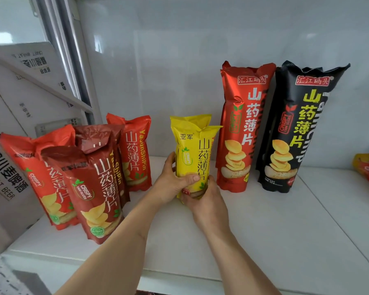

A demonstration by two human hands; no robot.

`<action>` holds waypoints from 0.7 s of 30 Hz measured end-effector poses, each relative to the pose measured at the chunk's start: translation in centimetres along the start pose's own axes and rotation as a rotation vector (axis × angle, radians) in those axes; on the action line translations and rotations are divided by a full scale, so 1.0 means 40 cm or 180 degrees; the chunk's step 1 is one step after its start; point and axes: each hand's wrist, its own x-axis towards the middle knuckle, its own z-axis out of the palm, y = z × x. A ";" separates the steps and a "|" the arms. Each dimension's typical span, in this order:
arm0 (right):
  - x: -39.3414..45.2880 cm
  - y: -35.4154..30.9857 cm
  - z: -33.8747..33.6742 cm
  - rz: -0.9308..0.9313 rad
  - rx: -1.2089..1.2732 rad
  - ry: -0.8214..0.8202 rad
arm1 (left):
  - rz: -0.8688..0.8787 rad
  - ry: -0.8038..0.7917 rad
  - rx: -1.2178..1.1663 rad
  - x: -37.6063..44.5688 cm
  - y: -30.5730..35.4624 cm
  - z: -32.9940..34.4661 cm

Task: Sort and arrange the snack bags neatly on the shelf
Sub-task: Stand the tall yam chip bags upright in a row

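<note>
Yellow bag (193, 154) is gripped upright by left hand (173, 179) and right hand (202, 201), likely for squaring on shelf (264, 231).

A yellow bag (193, 154) is flanked by dark-red bags (94, 188), a tall orange-red bag (239, 128) and a black bag (294, 128) with yellow lettering.

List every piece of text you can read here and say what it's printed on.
"亚军", "山药薄片": yellow bag held upright in both hands.
"汇江码头", "山药薄片": tall red bag.
"汇江码头", "山药薄片", "CRISPY": tall black bag.
"山药薄片", "CRISPY YAM SLICES": dark red bag.
"山药薄片", "YaJunShiPin": small red bag at the back.
"WHEAT BEER": cardboard box.
Weight prints and small badges: too small to read.
</note>
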 end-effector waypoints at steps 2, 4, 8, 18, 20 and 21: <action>0.020 0.005 0.008 -0.0012 0.0064 0.0017 | -0.0029 -0.0005 -0.0042 0.025 -0.014 -0.002; 0.044 0.006 0.013 -0.0022 0.0114 0.0076 | -0.0031 -0.0013 -0.0030 0.054 -0.026 -0.005; 0.091 0.011 0.027 0.0033 0.0166 0.0171 | 0.0007 -0.0110 -0.0099 0.105 -0.040 -0.006; 0.174 0.024 0.064 0.0037 0.0109 0.0365 | 0.0026 -0.0208 -0.0269 0.201 -0.067 -0.007; 0.183 0.027 0.072 0.0045 0.0075 0.0408 | 0.0004 -0.0221 -0.0263 0.217 -0.075 -0.009; 0.187 0.029 0.075 0.0055 0.0048 0.0433 | -0.0003 -0.0225 -0.0256 0.222 -0.076 -0.009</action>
